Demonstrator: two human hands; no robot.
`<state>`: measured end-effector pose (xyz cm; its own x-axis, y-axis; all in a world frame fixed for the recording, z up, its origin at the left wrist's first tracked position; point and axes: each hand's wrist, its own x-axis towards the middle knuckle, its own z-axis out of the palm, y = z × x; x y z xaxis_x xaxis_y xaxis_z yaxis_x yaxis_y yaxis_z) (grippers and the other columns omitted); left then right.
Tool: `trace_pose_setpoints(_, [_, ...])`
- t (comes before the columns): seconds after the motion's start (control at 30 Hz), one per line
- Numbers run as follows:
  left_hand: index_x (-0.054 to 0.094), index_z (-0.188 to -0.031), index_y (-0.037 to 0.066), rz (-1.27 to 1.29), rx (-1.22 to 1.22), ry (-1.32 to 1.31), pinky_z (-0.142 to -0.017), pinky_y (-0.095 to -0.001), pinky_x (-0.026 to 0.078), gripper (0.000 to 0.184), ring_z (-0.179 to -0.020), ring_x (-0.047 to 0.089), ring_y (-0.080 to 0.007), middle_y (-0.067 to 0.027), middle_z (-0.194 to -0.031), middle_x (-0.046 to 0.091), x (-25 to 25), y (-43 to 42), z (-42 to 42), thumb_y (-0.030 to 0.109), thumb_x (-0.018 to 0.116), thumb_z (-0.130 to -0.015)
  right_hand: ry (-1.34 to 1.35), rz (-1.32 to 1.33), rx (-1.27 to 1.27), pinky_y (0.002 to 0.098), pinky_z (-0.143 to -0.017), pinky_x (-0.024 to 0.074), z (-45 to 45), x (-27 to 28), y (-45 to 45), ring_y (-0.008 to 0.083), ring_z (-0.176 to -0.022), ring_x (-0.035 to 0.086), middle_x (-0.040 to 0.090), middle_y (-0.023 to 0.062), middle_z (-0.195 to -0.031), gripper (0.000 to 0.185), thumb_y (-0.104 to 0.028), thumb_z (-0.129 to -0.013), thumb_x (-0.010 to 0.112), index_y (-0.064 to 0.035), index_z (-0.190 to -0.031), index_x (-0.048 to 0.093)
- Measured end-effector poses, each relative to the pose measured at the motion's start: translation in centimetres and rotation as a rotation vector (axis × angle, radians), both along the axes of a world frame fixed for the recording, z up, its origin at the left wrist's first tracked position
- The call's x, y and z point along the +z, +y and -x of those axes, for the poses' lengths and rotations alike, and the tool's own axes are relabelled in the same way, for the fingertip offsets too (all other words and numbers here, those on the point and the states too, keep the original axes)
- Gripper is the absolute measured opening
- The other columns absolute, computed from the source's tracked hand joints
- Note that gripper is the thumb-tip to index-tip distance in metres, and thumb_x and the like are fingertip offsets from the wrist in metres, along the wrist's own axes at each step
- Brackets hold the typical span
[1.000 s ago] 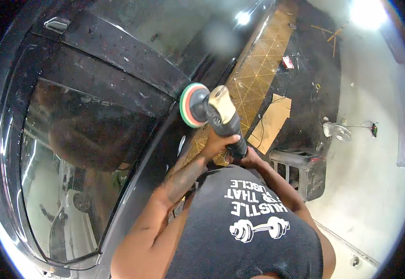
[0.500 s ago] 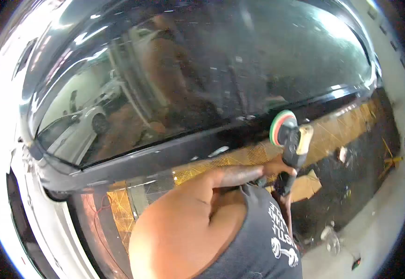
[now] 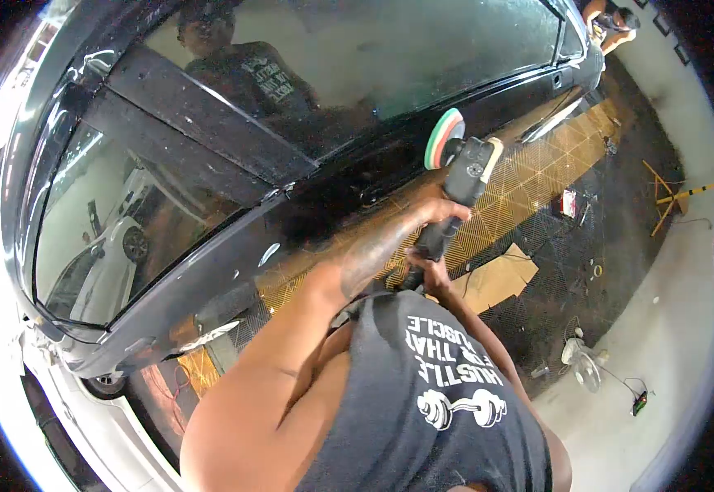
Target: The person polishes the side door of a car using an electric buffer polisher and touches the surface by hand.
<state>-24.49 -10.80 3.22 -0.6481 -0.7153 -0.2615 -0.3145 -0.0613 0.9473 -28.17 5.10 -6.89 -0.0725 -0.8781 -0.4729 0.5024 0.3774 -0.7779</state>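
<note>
Head view shows, as the largest thing, a dark car [image 3: 316,213], which fills the left and far side of the scene. To the right of it there is a floor [image 3: 570,160], yellow with a grid beside the car and dark farther right. A flat piece of cardboard [image 3: 500,276] lies on this floor, to the right of the hands, and a fan [image 3: 582,365] is nearer and more to the right.

Between the car and the cardboard, both hands hold a polishing machine [image 3: 466,179] in the air. Its long axis goes from near to far, leaning somewhat to the right at the far end. The left hand [image 3: 445,211] is wrapped around its middle; most of these fingers are hidden beneath. The right hand [image 3: 429,275] is at the near end, with fingers that seem bent around it, though I cannot tell the place of each one.

At the far end, a round pad [image 3: 444,139] sticks out to the left, its green face toward the car. So the pad lies beyond both hands, and the left is the nearer one. It looks apart from the car, but the gap is hard to judge.
</note>
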Motion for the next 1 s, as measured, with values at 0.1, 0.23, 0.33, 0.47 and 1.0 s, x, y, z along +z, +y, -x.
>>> trace_pose_setpoints(0.1, [0.068, -0.109, 0.006, 0.014, 0.034, -0.02, -0.089, -0.0361, 0.051, 0.054, -0.093, 0.066, -0.0208, -0.0072, -0.1, 0.072, -0.6, 0.6, -2.5, 0.021, 0.087, -0.06, -0.021, 0.086, 0.031, 0.0344, -0.066, 0.0536, -1.7, -0.7, -0.2, 0.0202, -0.071, 0.065, 0.069, 0.0084, -0.084, 0.028, -0.005, -0.076, 0.076, 0.0013, -0.101, 0.066])
trace_pose_setpoints(0.23, [0.064, -0.116, 0.004, -0.176, 0.036, 0.141, -0.089, -0.035, 0.05, 0.062, -0.096, 0.064, -0.0182, -0.0077, -0.106, 0.069, 1.0, 2.6, -7.2, 0.019, 0.087, -0.061, 0.272, 0.235, 0.256, 0.0352, -0.074, 0.05, -3.3, -3.9, 1.3, 0.02, -0.08, 0.063, 0.064, 0.0073, -0.083, 0.026, -0.017, -0.078, 0.078, -0.0032, -0.093, 0.062])
trace_pose_setpoints(0.33, [0.062, -0.119, 0.004, -0.218, 0.052, 0.037, -0.092, -0.0355, 0.048, 0.065, -0.102, 0.062, -0.0189, -0.0082, -0.109, 0.067, 2.0, 4.1, -11.4, 0.024, 0.088, -0.063, 0.204, 0.22, 0.281, 0.0365, -0.081, 0.0497, -5.0, -4.7, 2.1, 0.0181, -0.092, 0.06, 0.063, 0.0029, -0.101, 0.035, -0.018, -0.079, 0.079, -0.008, -0.108, 0.061])
trace_pose_setpoints(0.47, [0.051, -0.131, 0.003, -0.119, 0.252, 0.15, -0.107, -0.0384, 0.039, 0.087, -0.117, 0.055, -0.0242, -0.0105, -0.122, 0.062, -1.8, 7.4, -16.0, 0.027, 0.091, -0.058, 0.342, 0.379, 0.507, 0.0334, -0.08, 0.0493, -4.9, -5.5, 1.9, 0.0146, -0.092, 0.059, 0.063, 0.0034, -0.102, 0.044, -0.015, -0.073, 0.082, -0.0081, -0.11, 0.059])
trace_pose_setpoints(1.0, [0.06, -0.117, 0.004, -0.727, 0.093, 0.604, -0.097, -0.0376, 0.047, 0.048, -0.105, 0.061, -0.0208, -0.0079, -0.112, 0.064, -3.2, 9.6, -8.3, 0.014, 0.082, -0.075, 0.851, -0.327, 0.597, 0.0388, -0.078, 0.0513, 4.6, 10.0, 4.7, 0.0233, -0.088, 0.065, 0.068, 0.0139, -0.097, 0.057, -0.028, -0.064, 0.083, -0.0015, -0.11, 0.062])
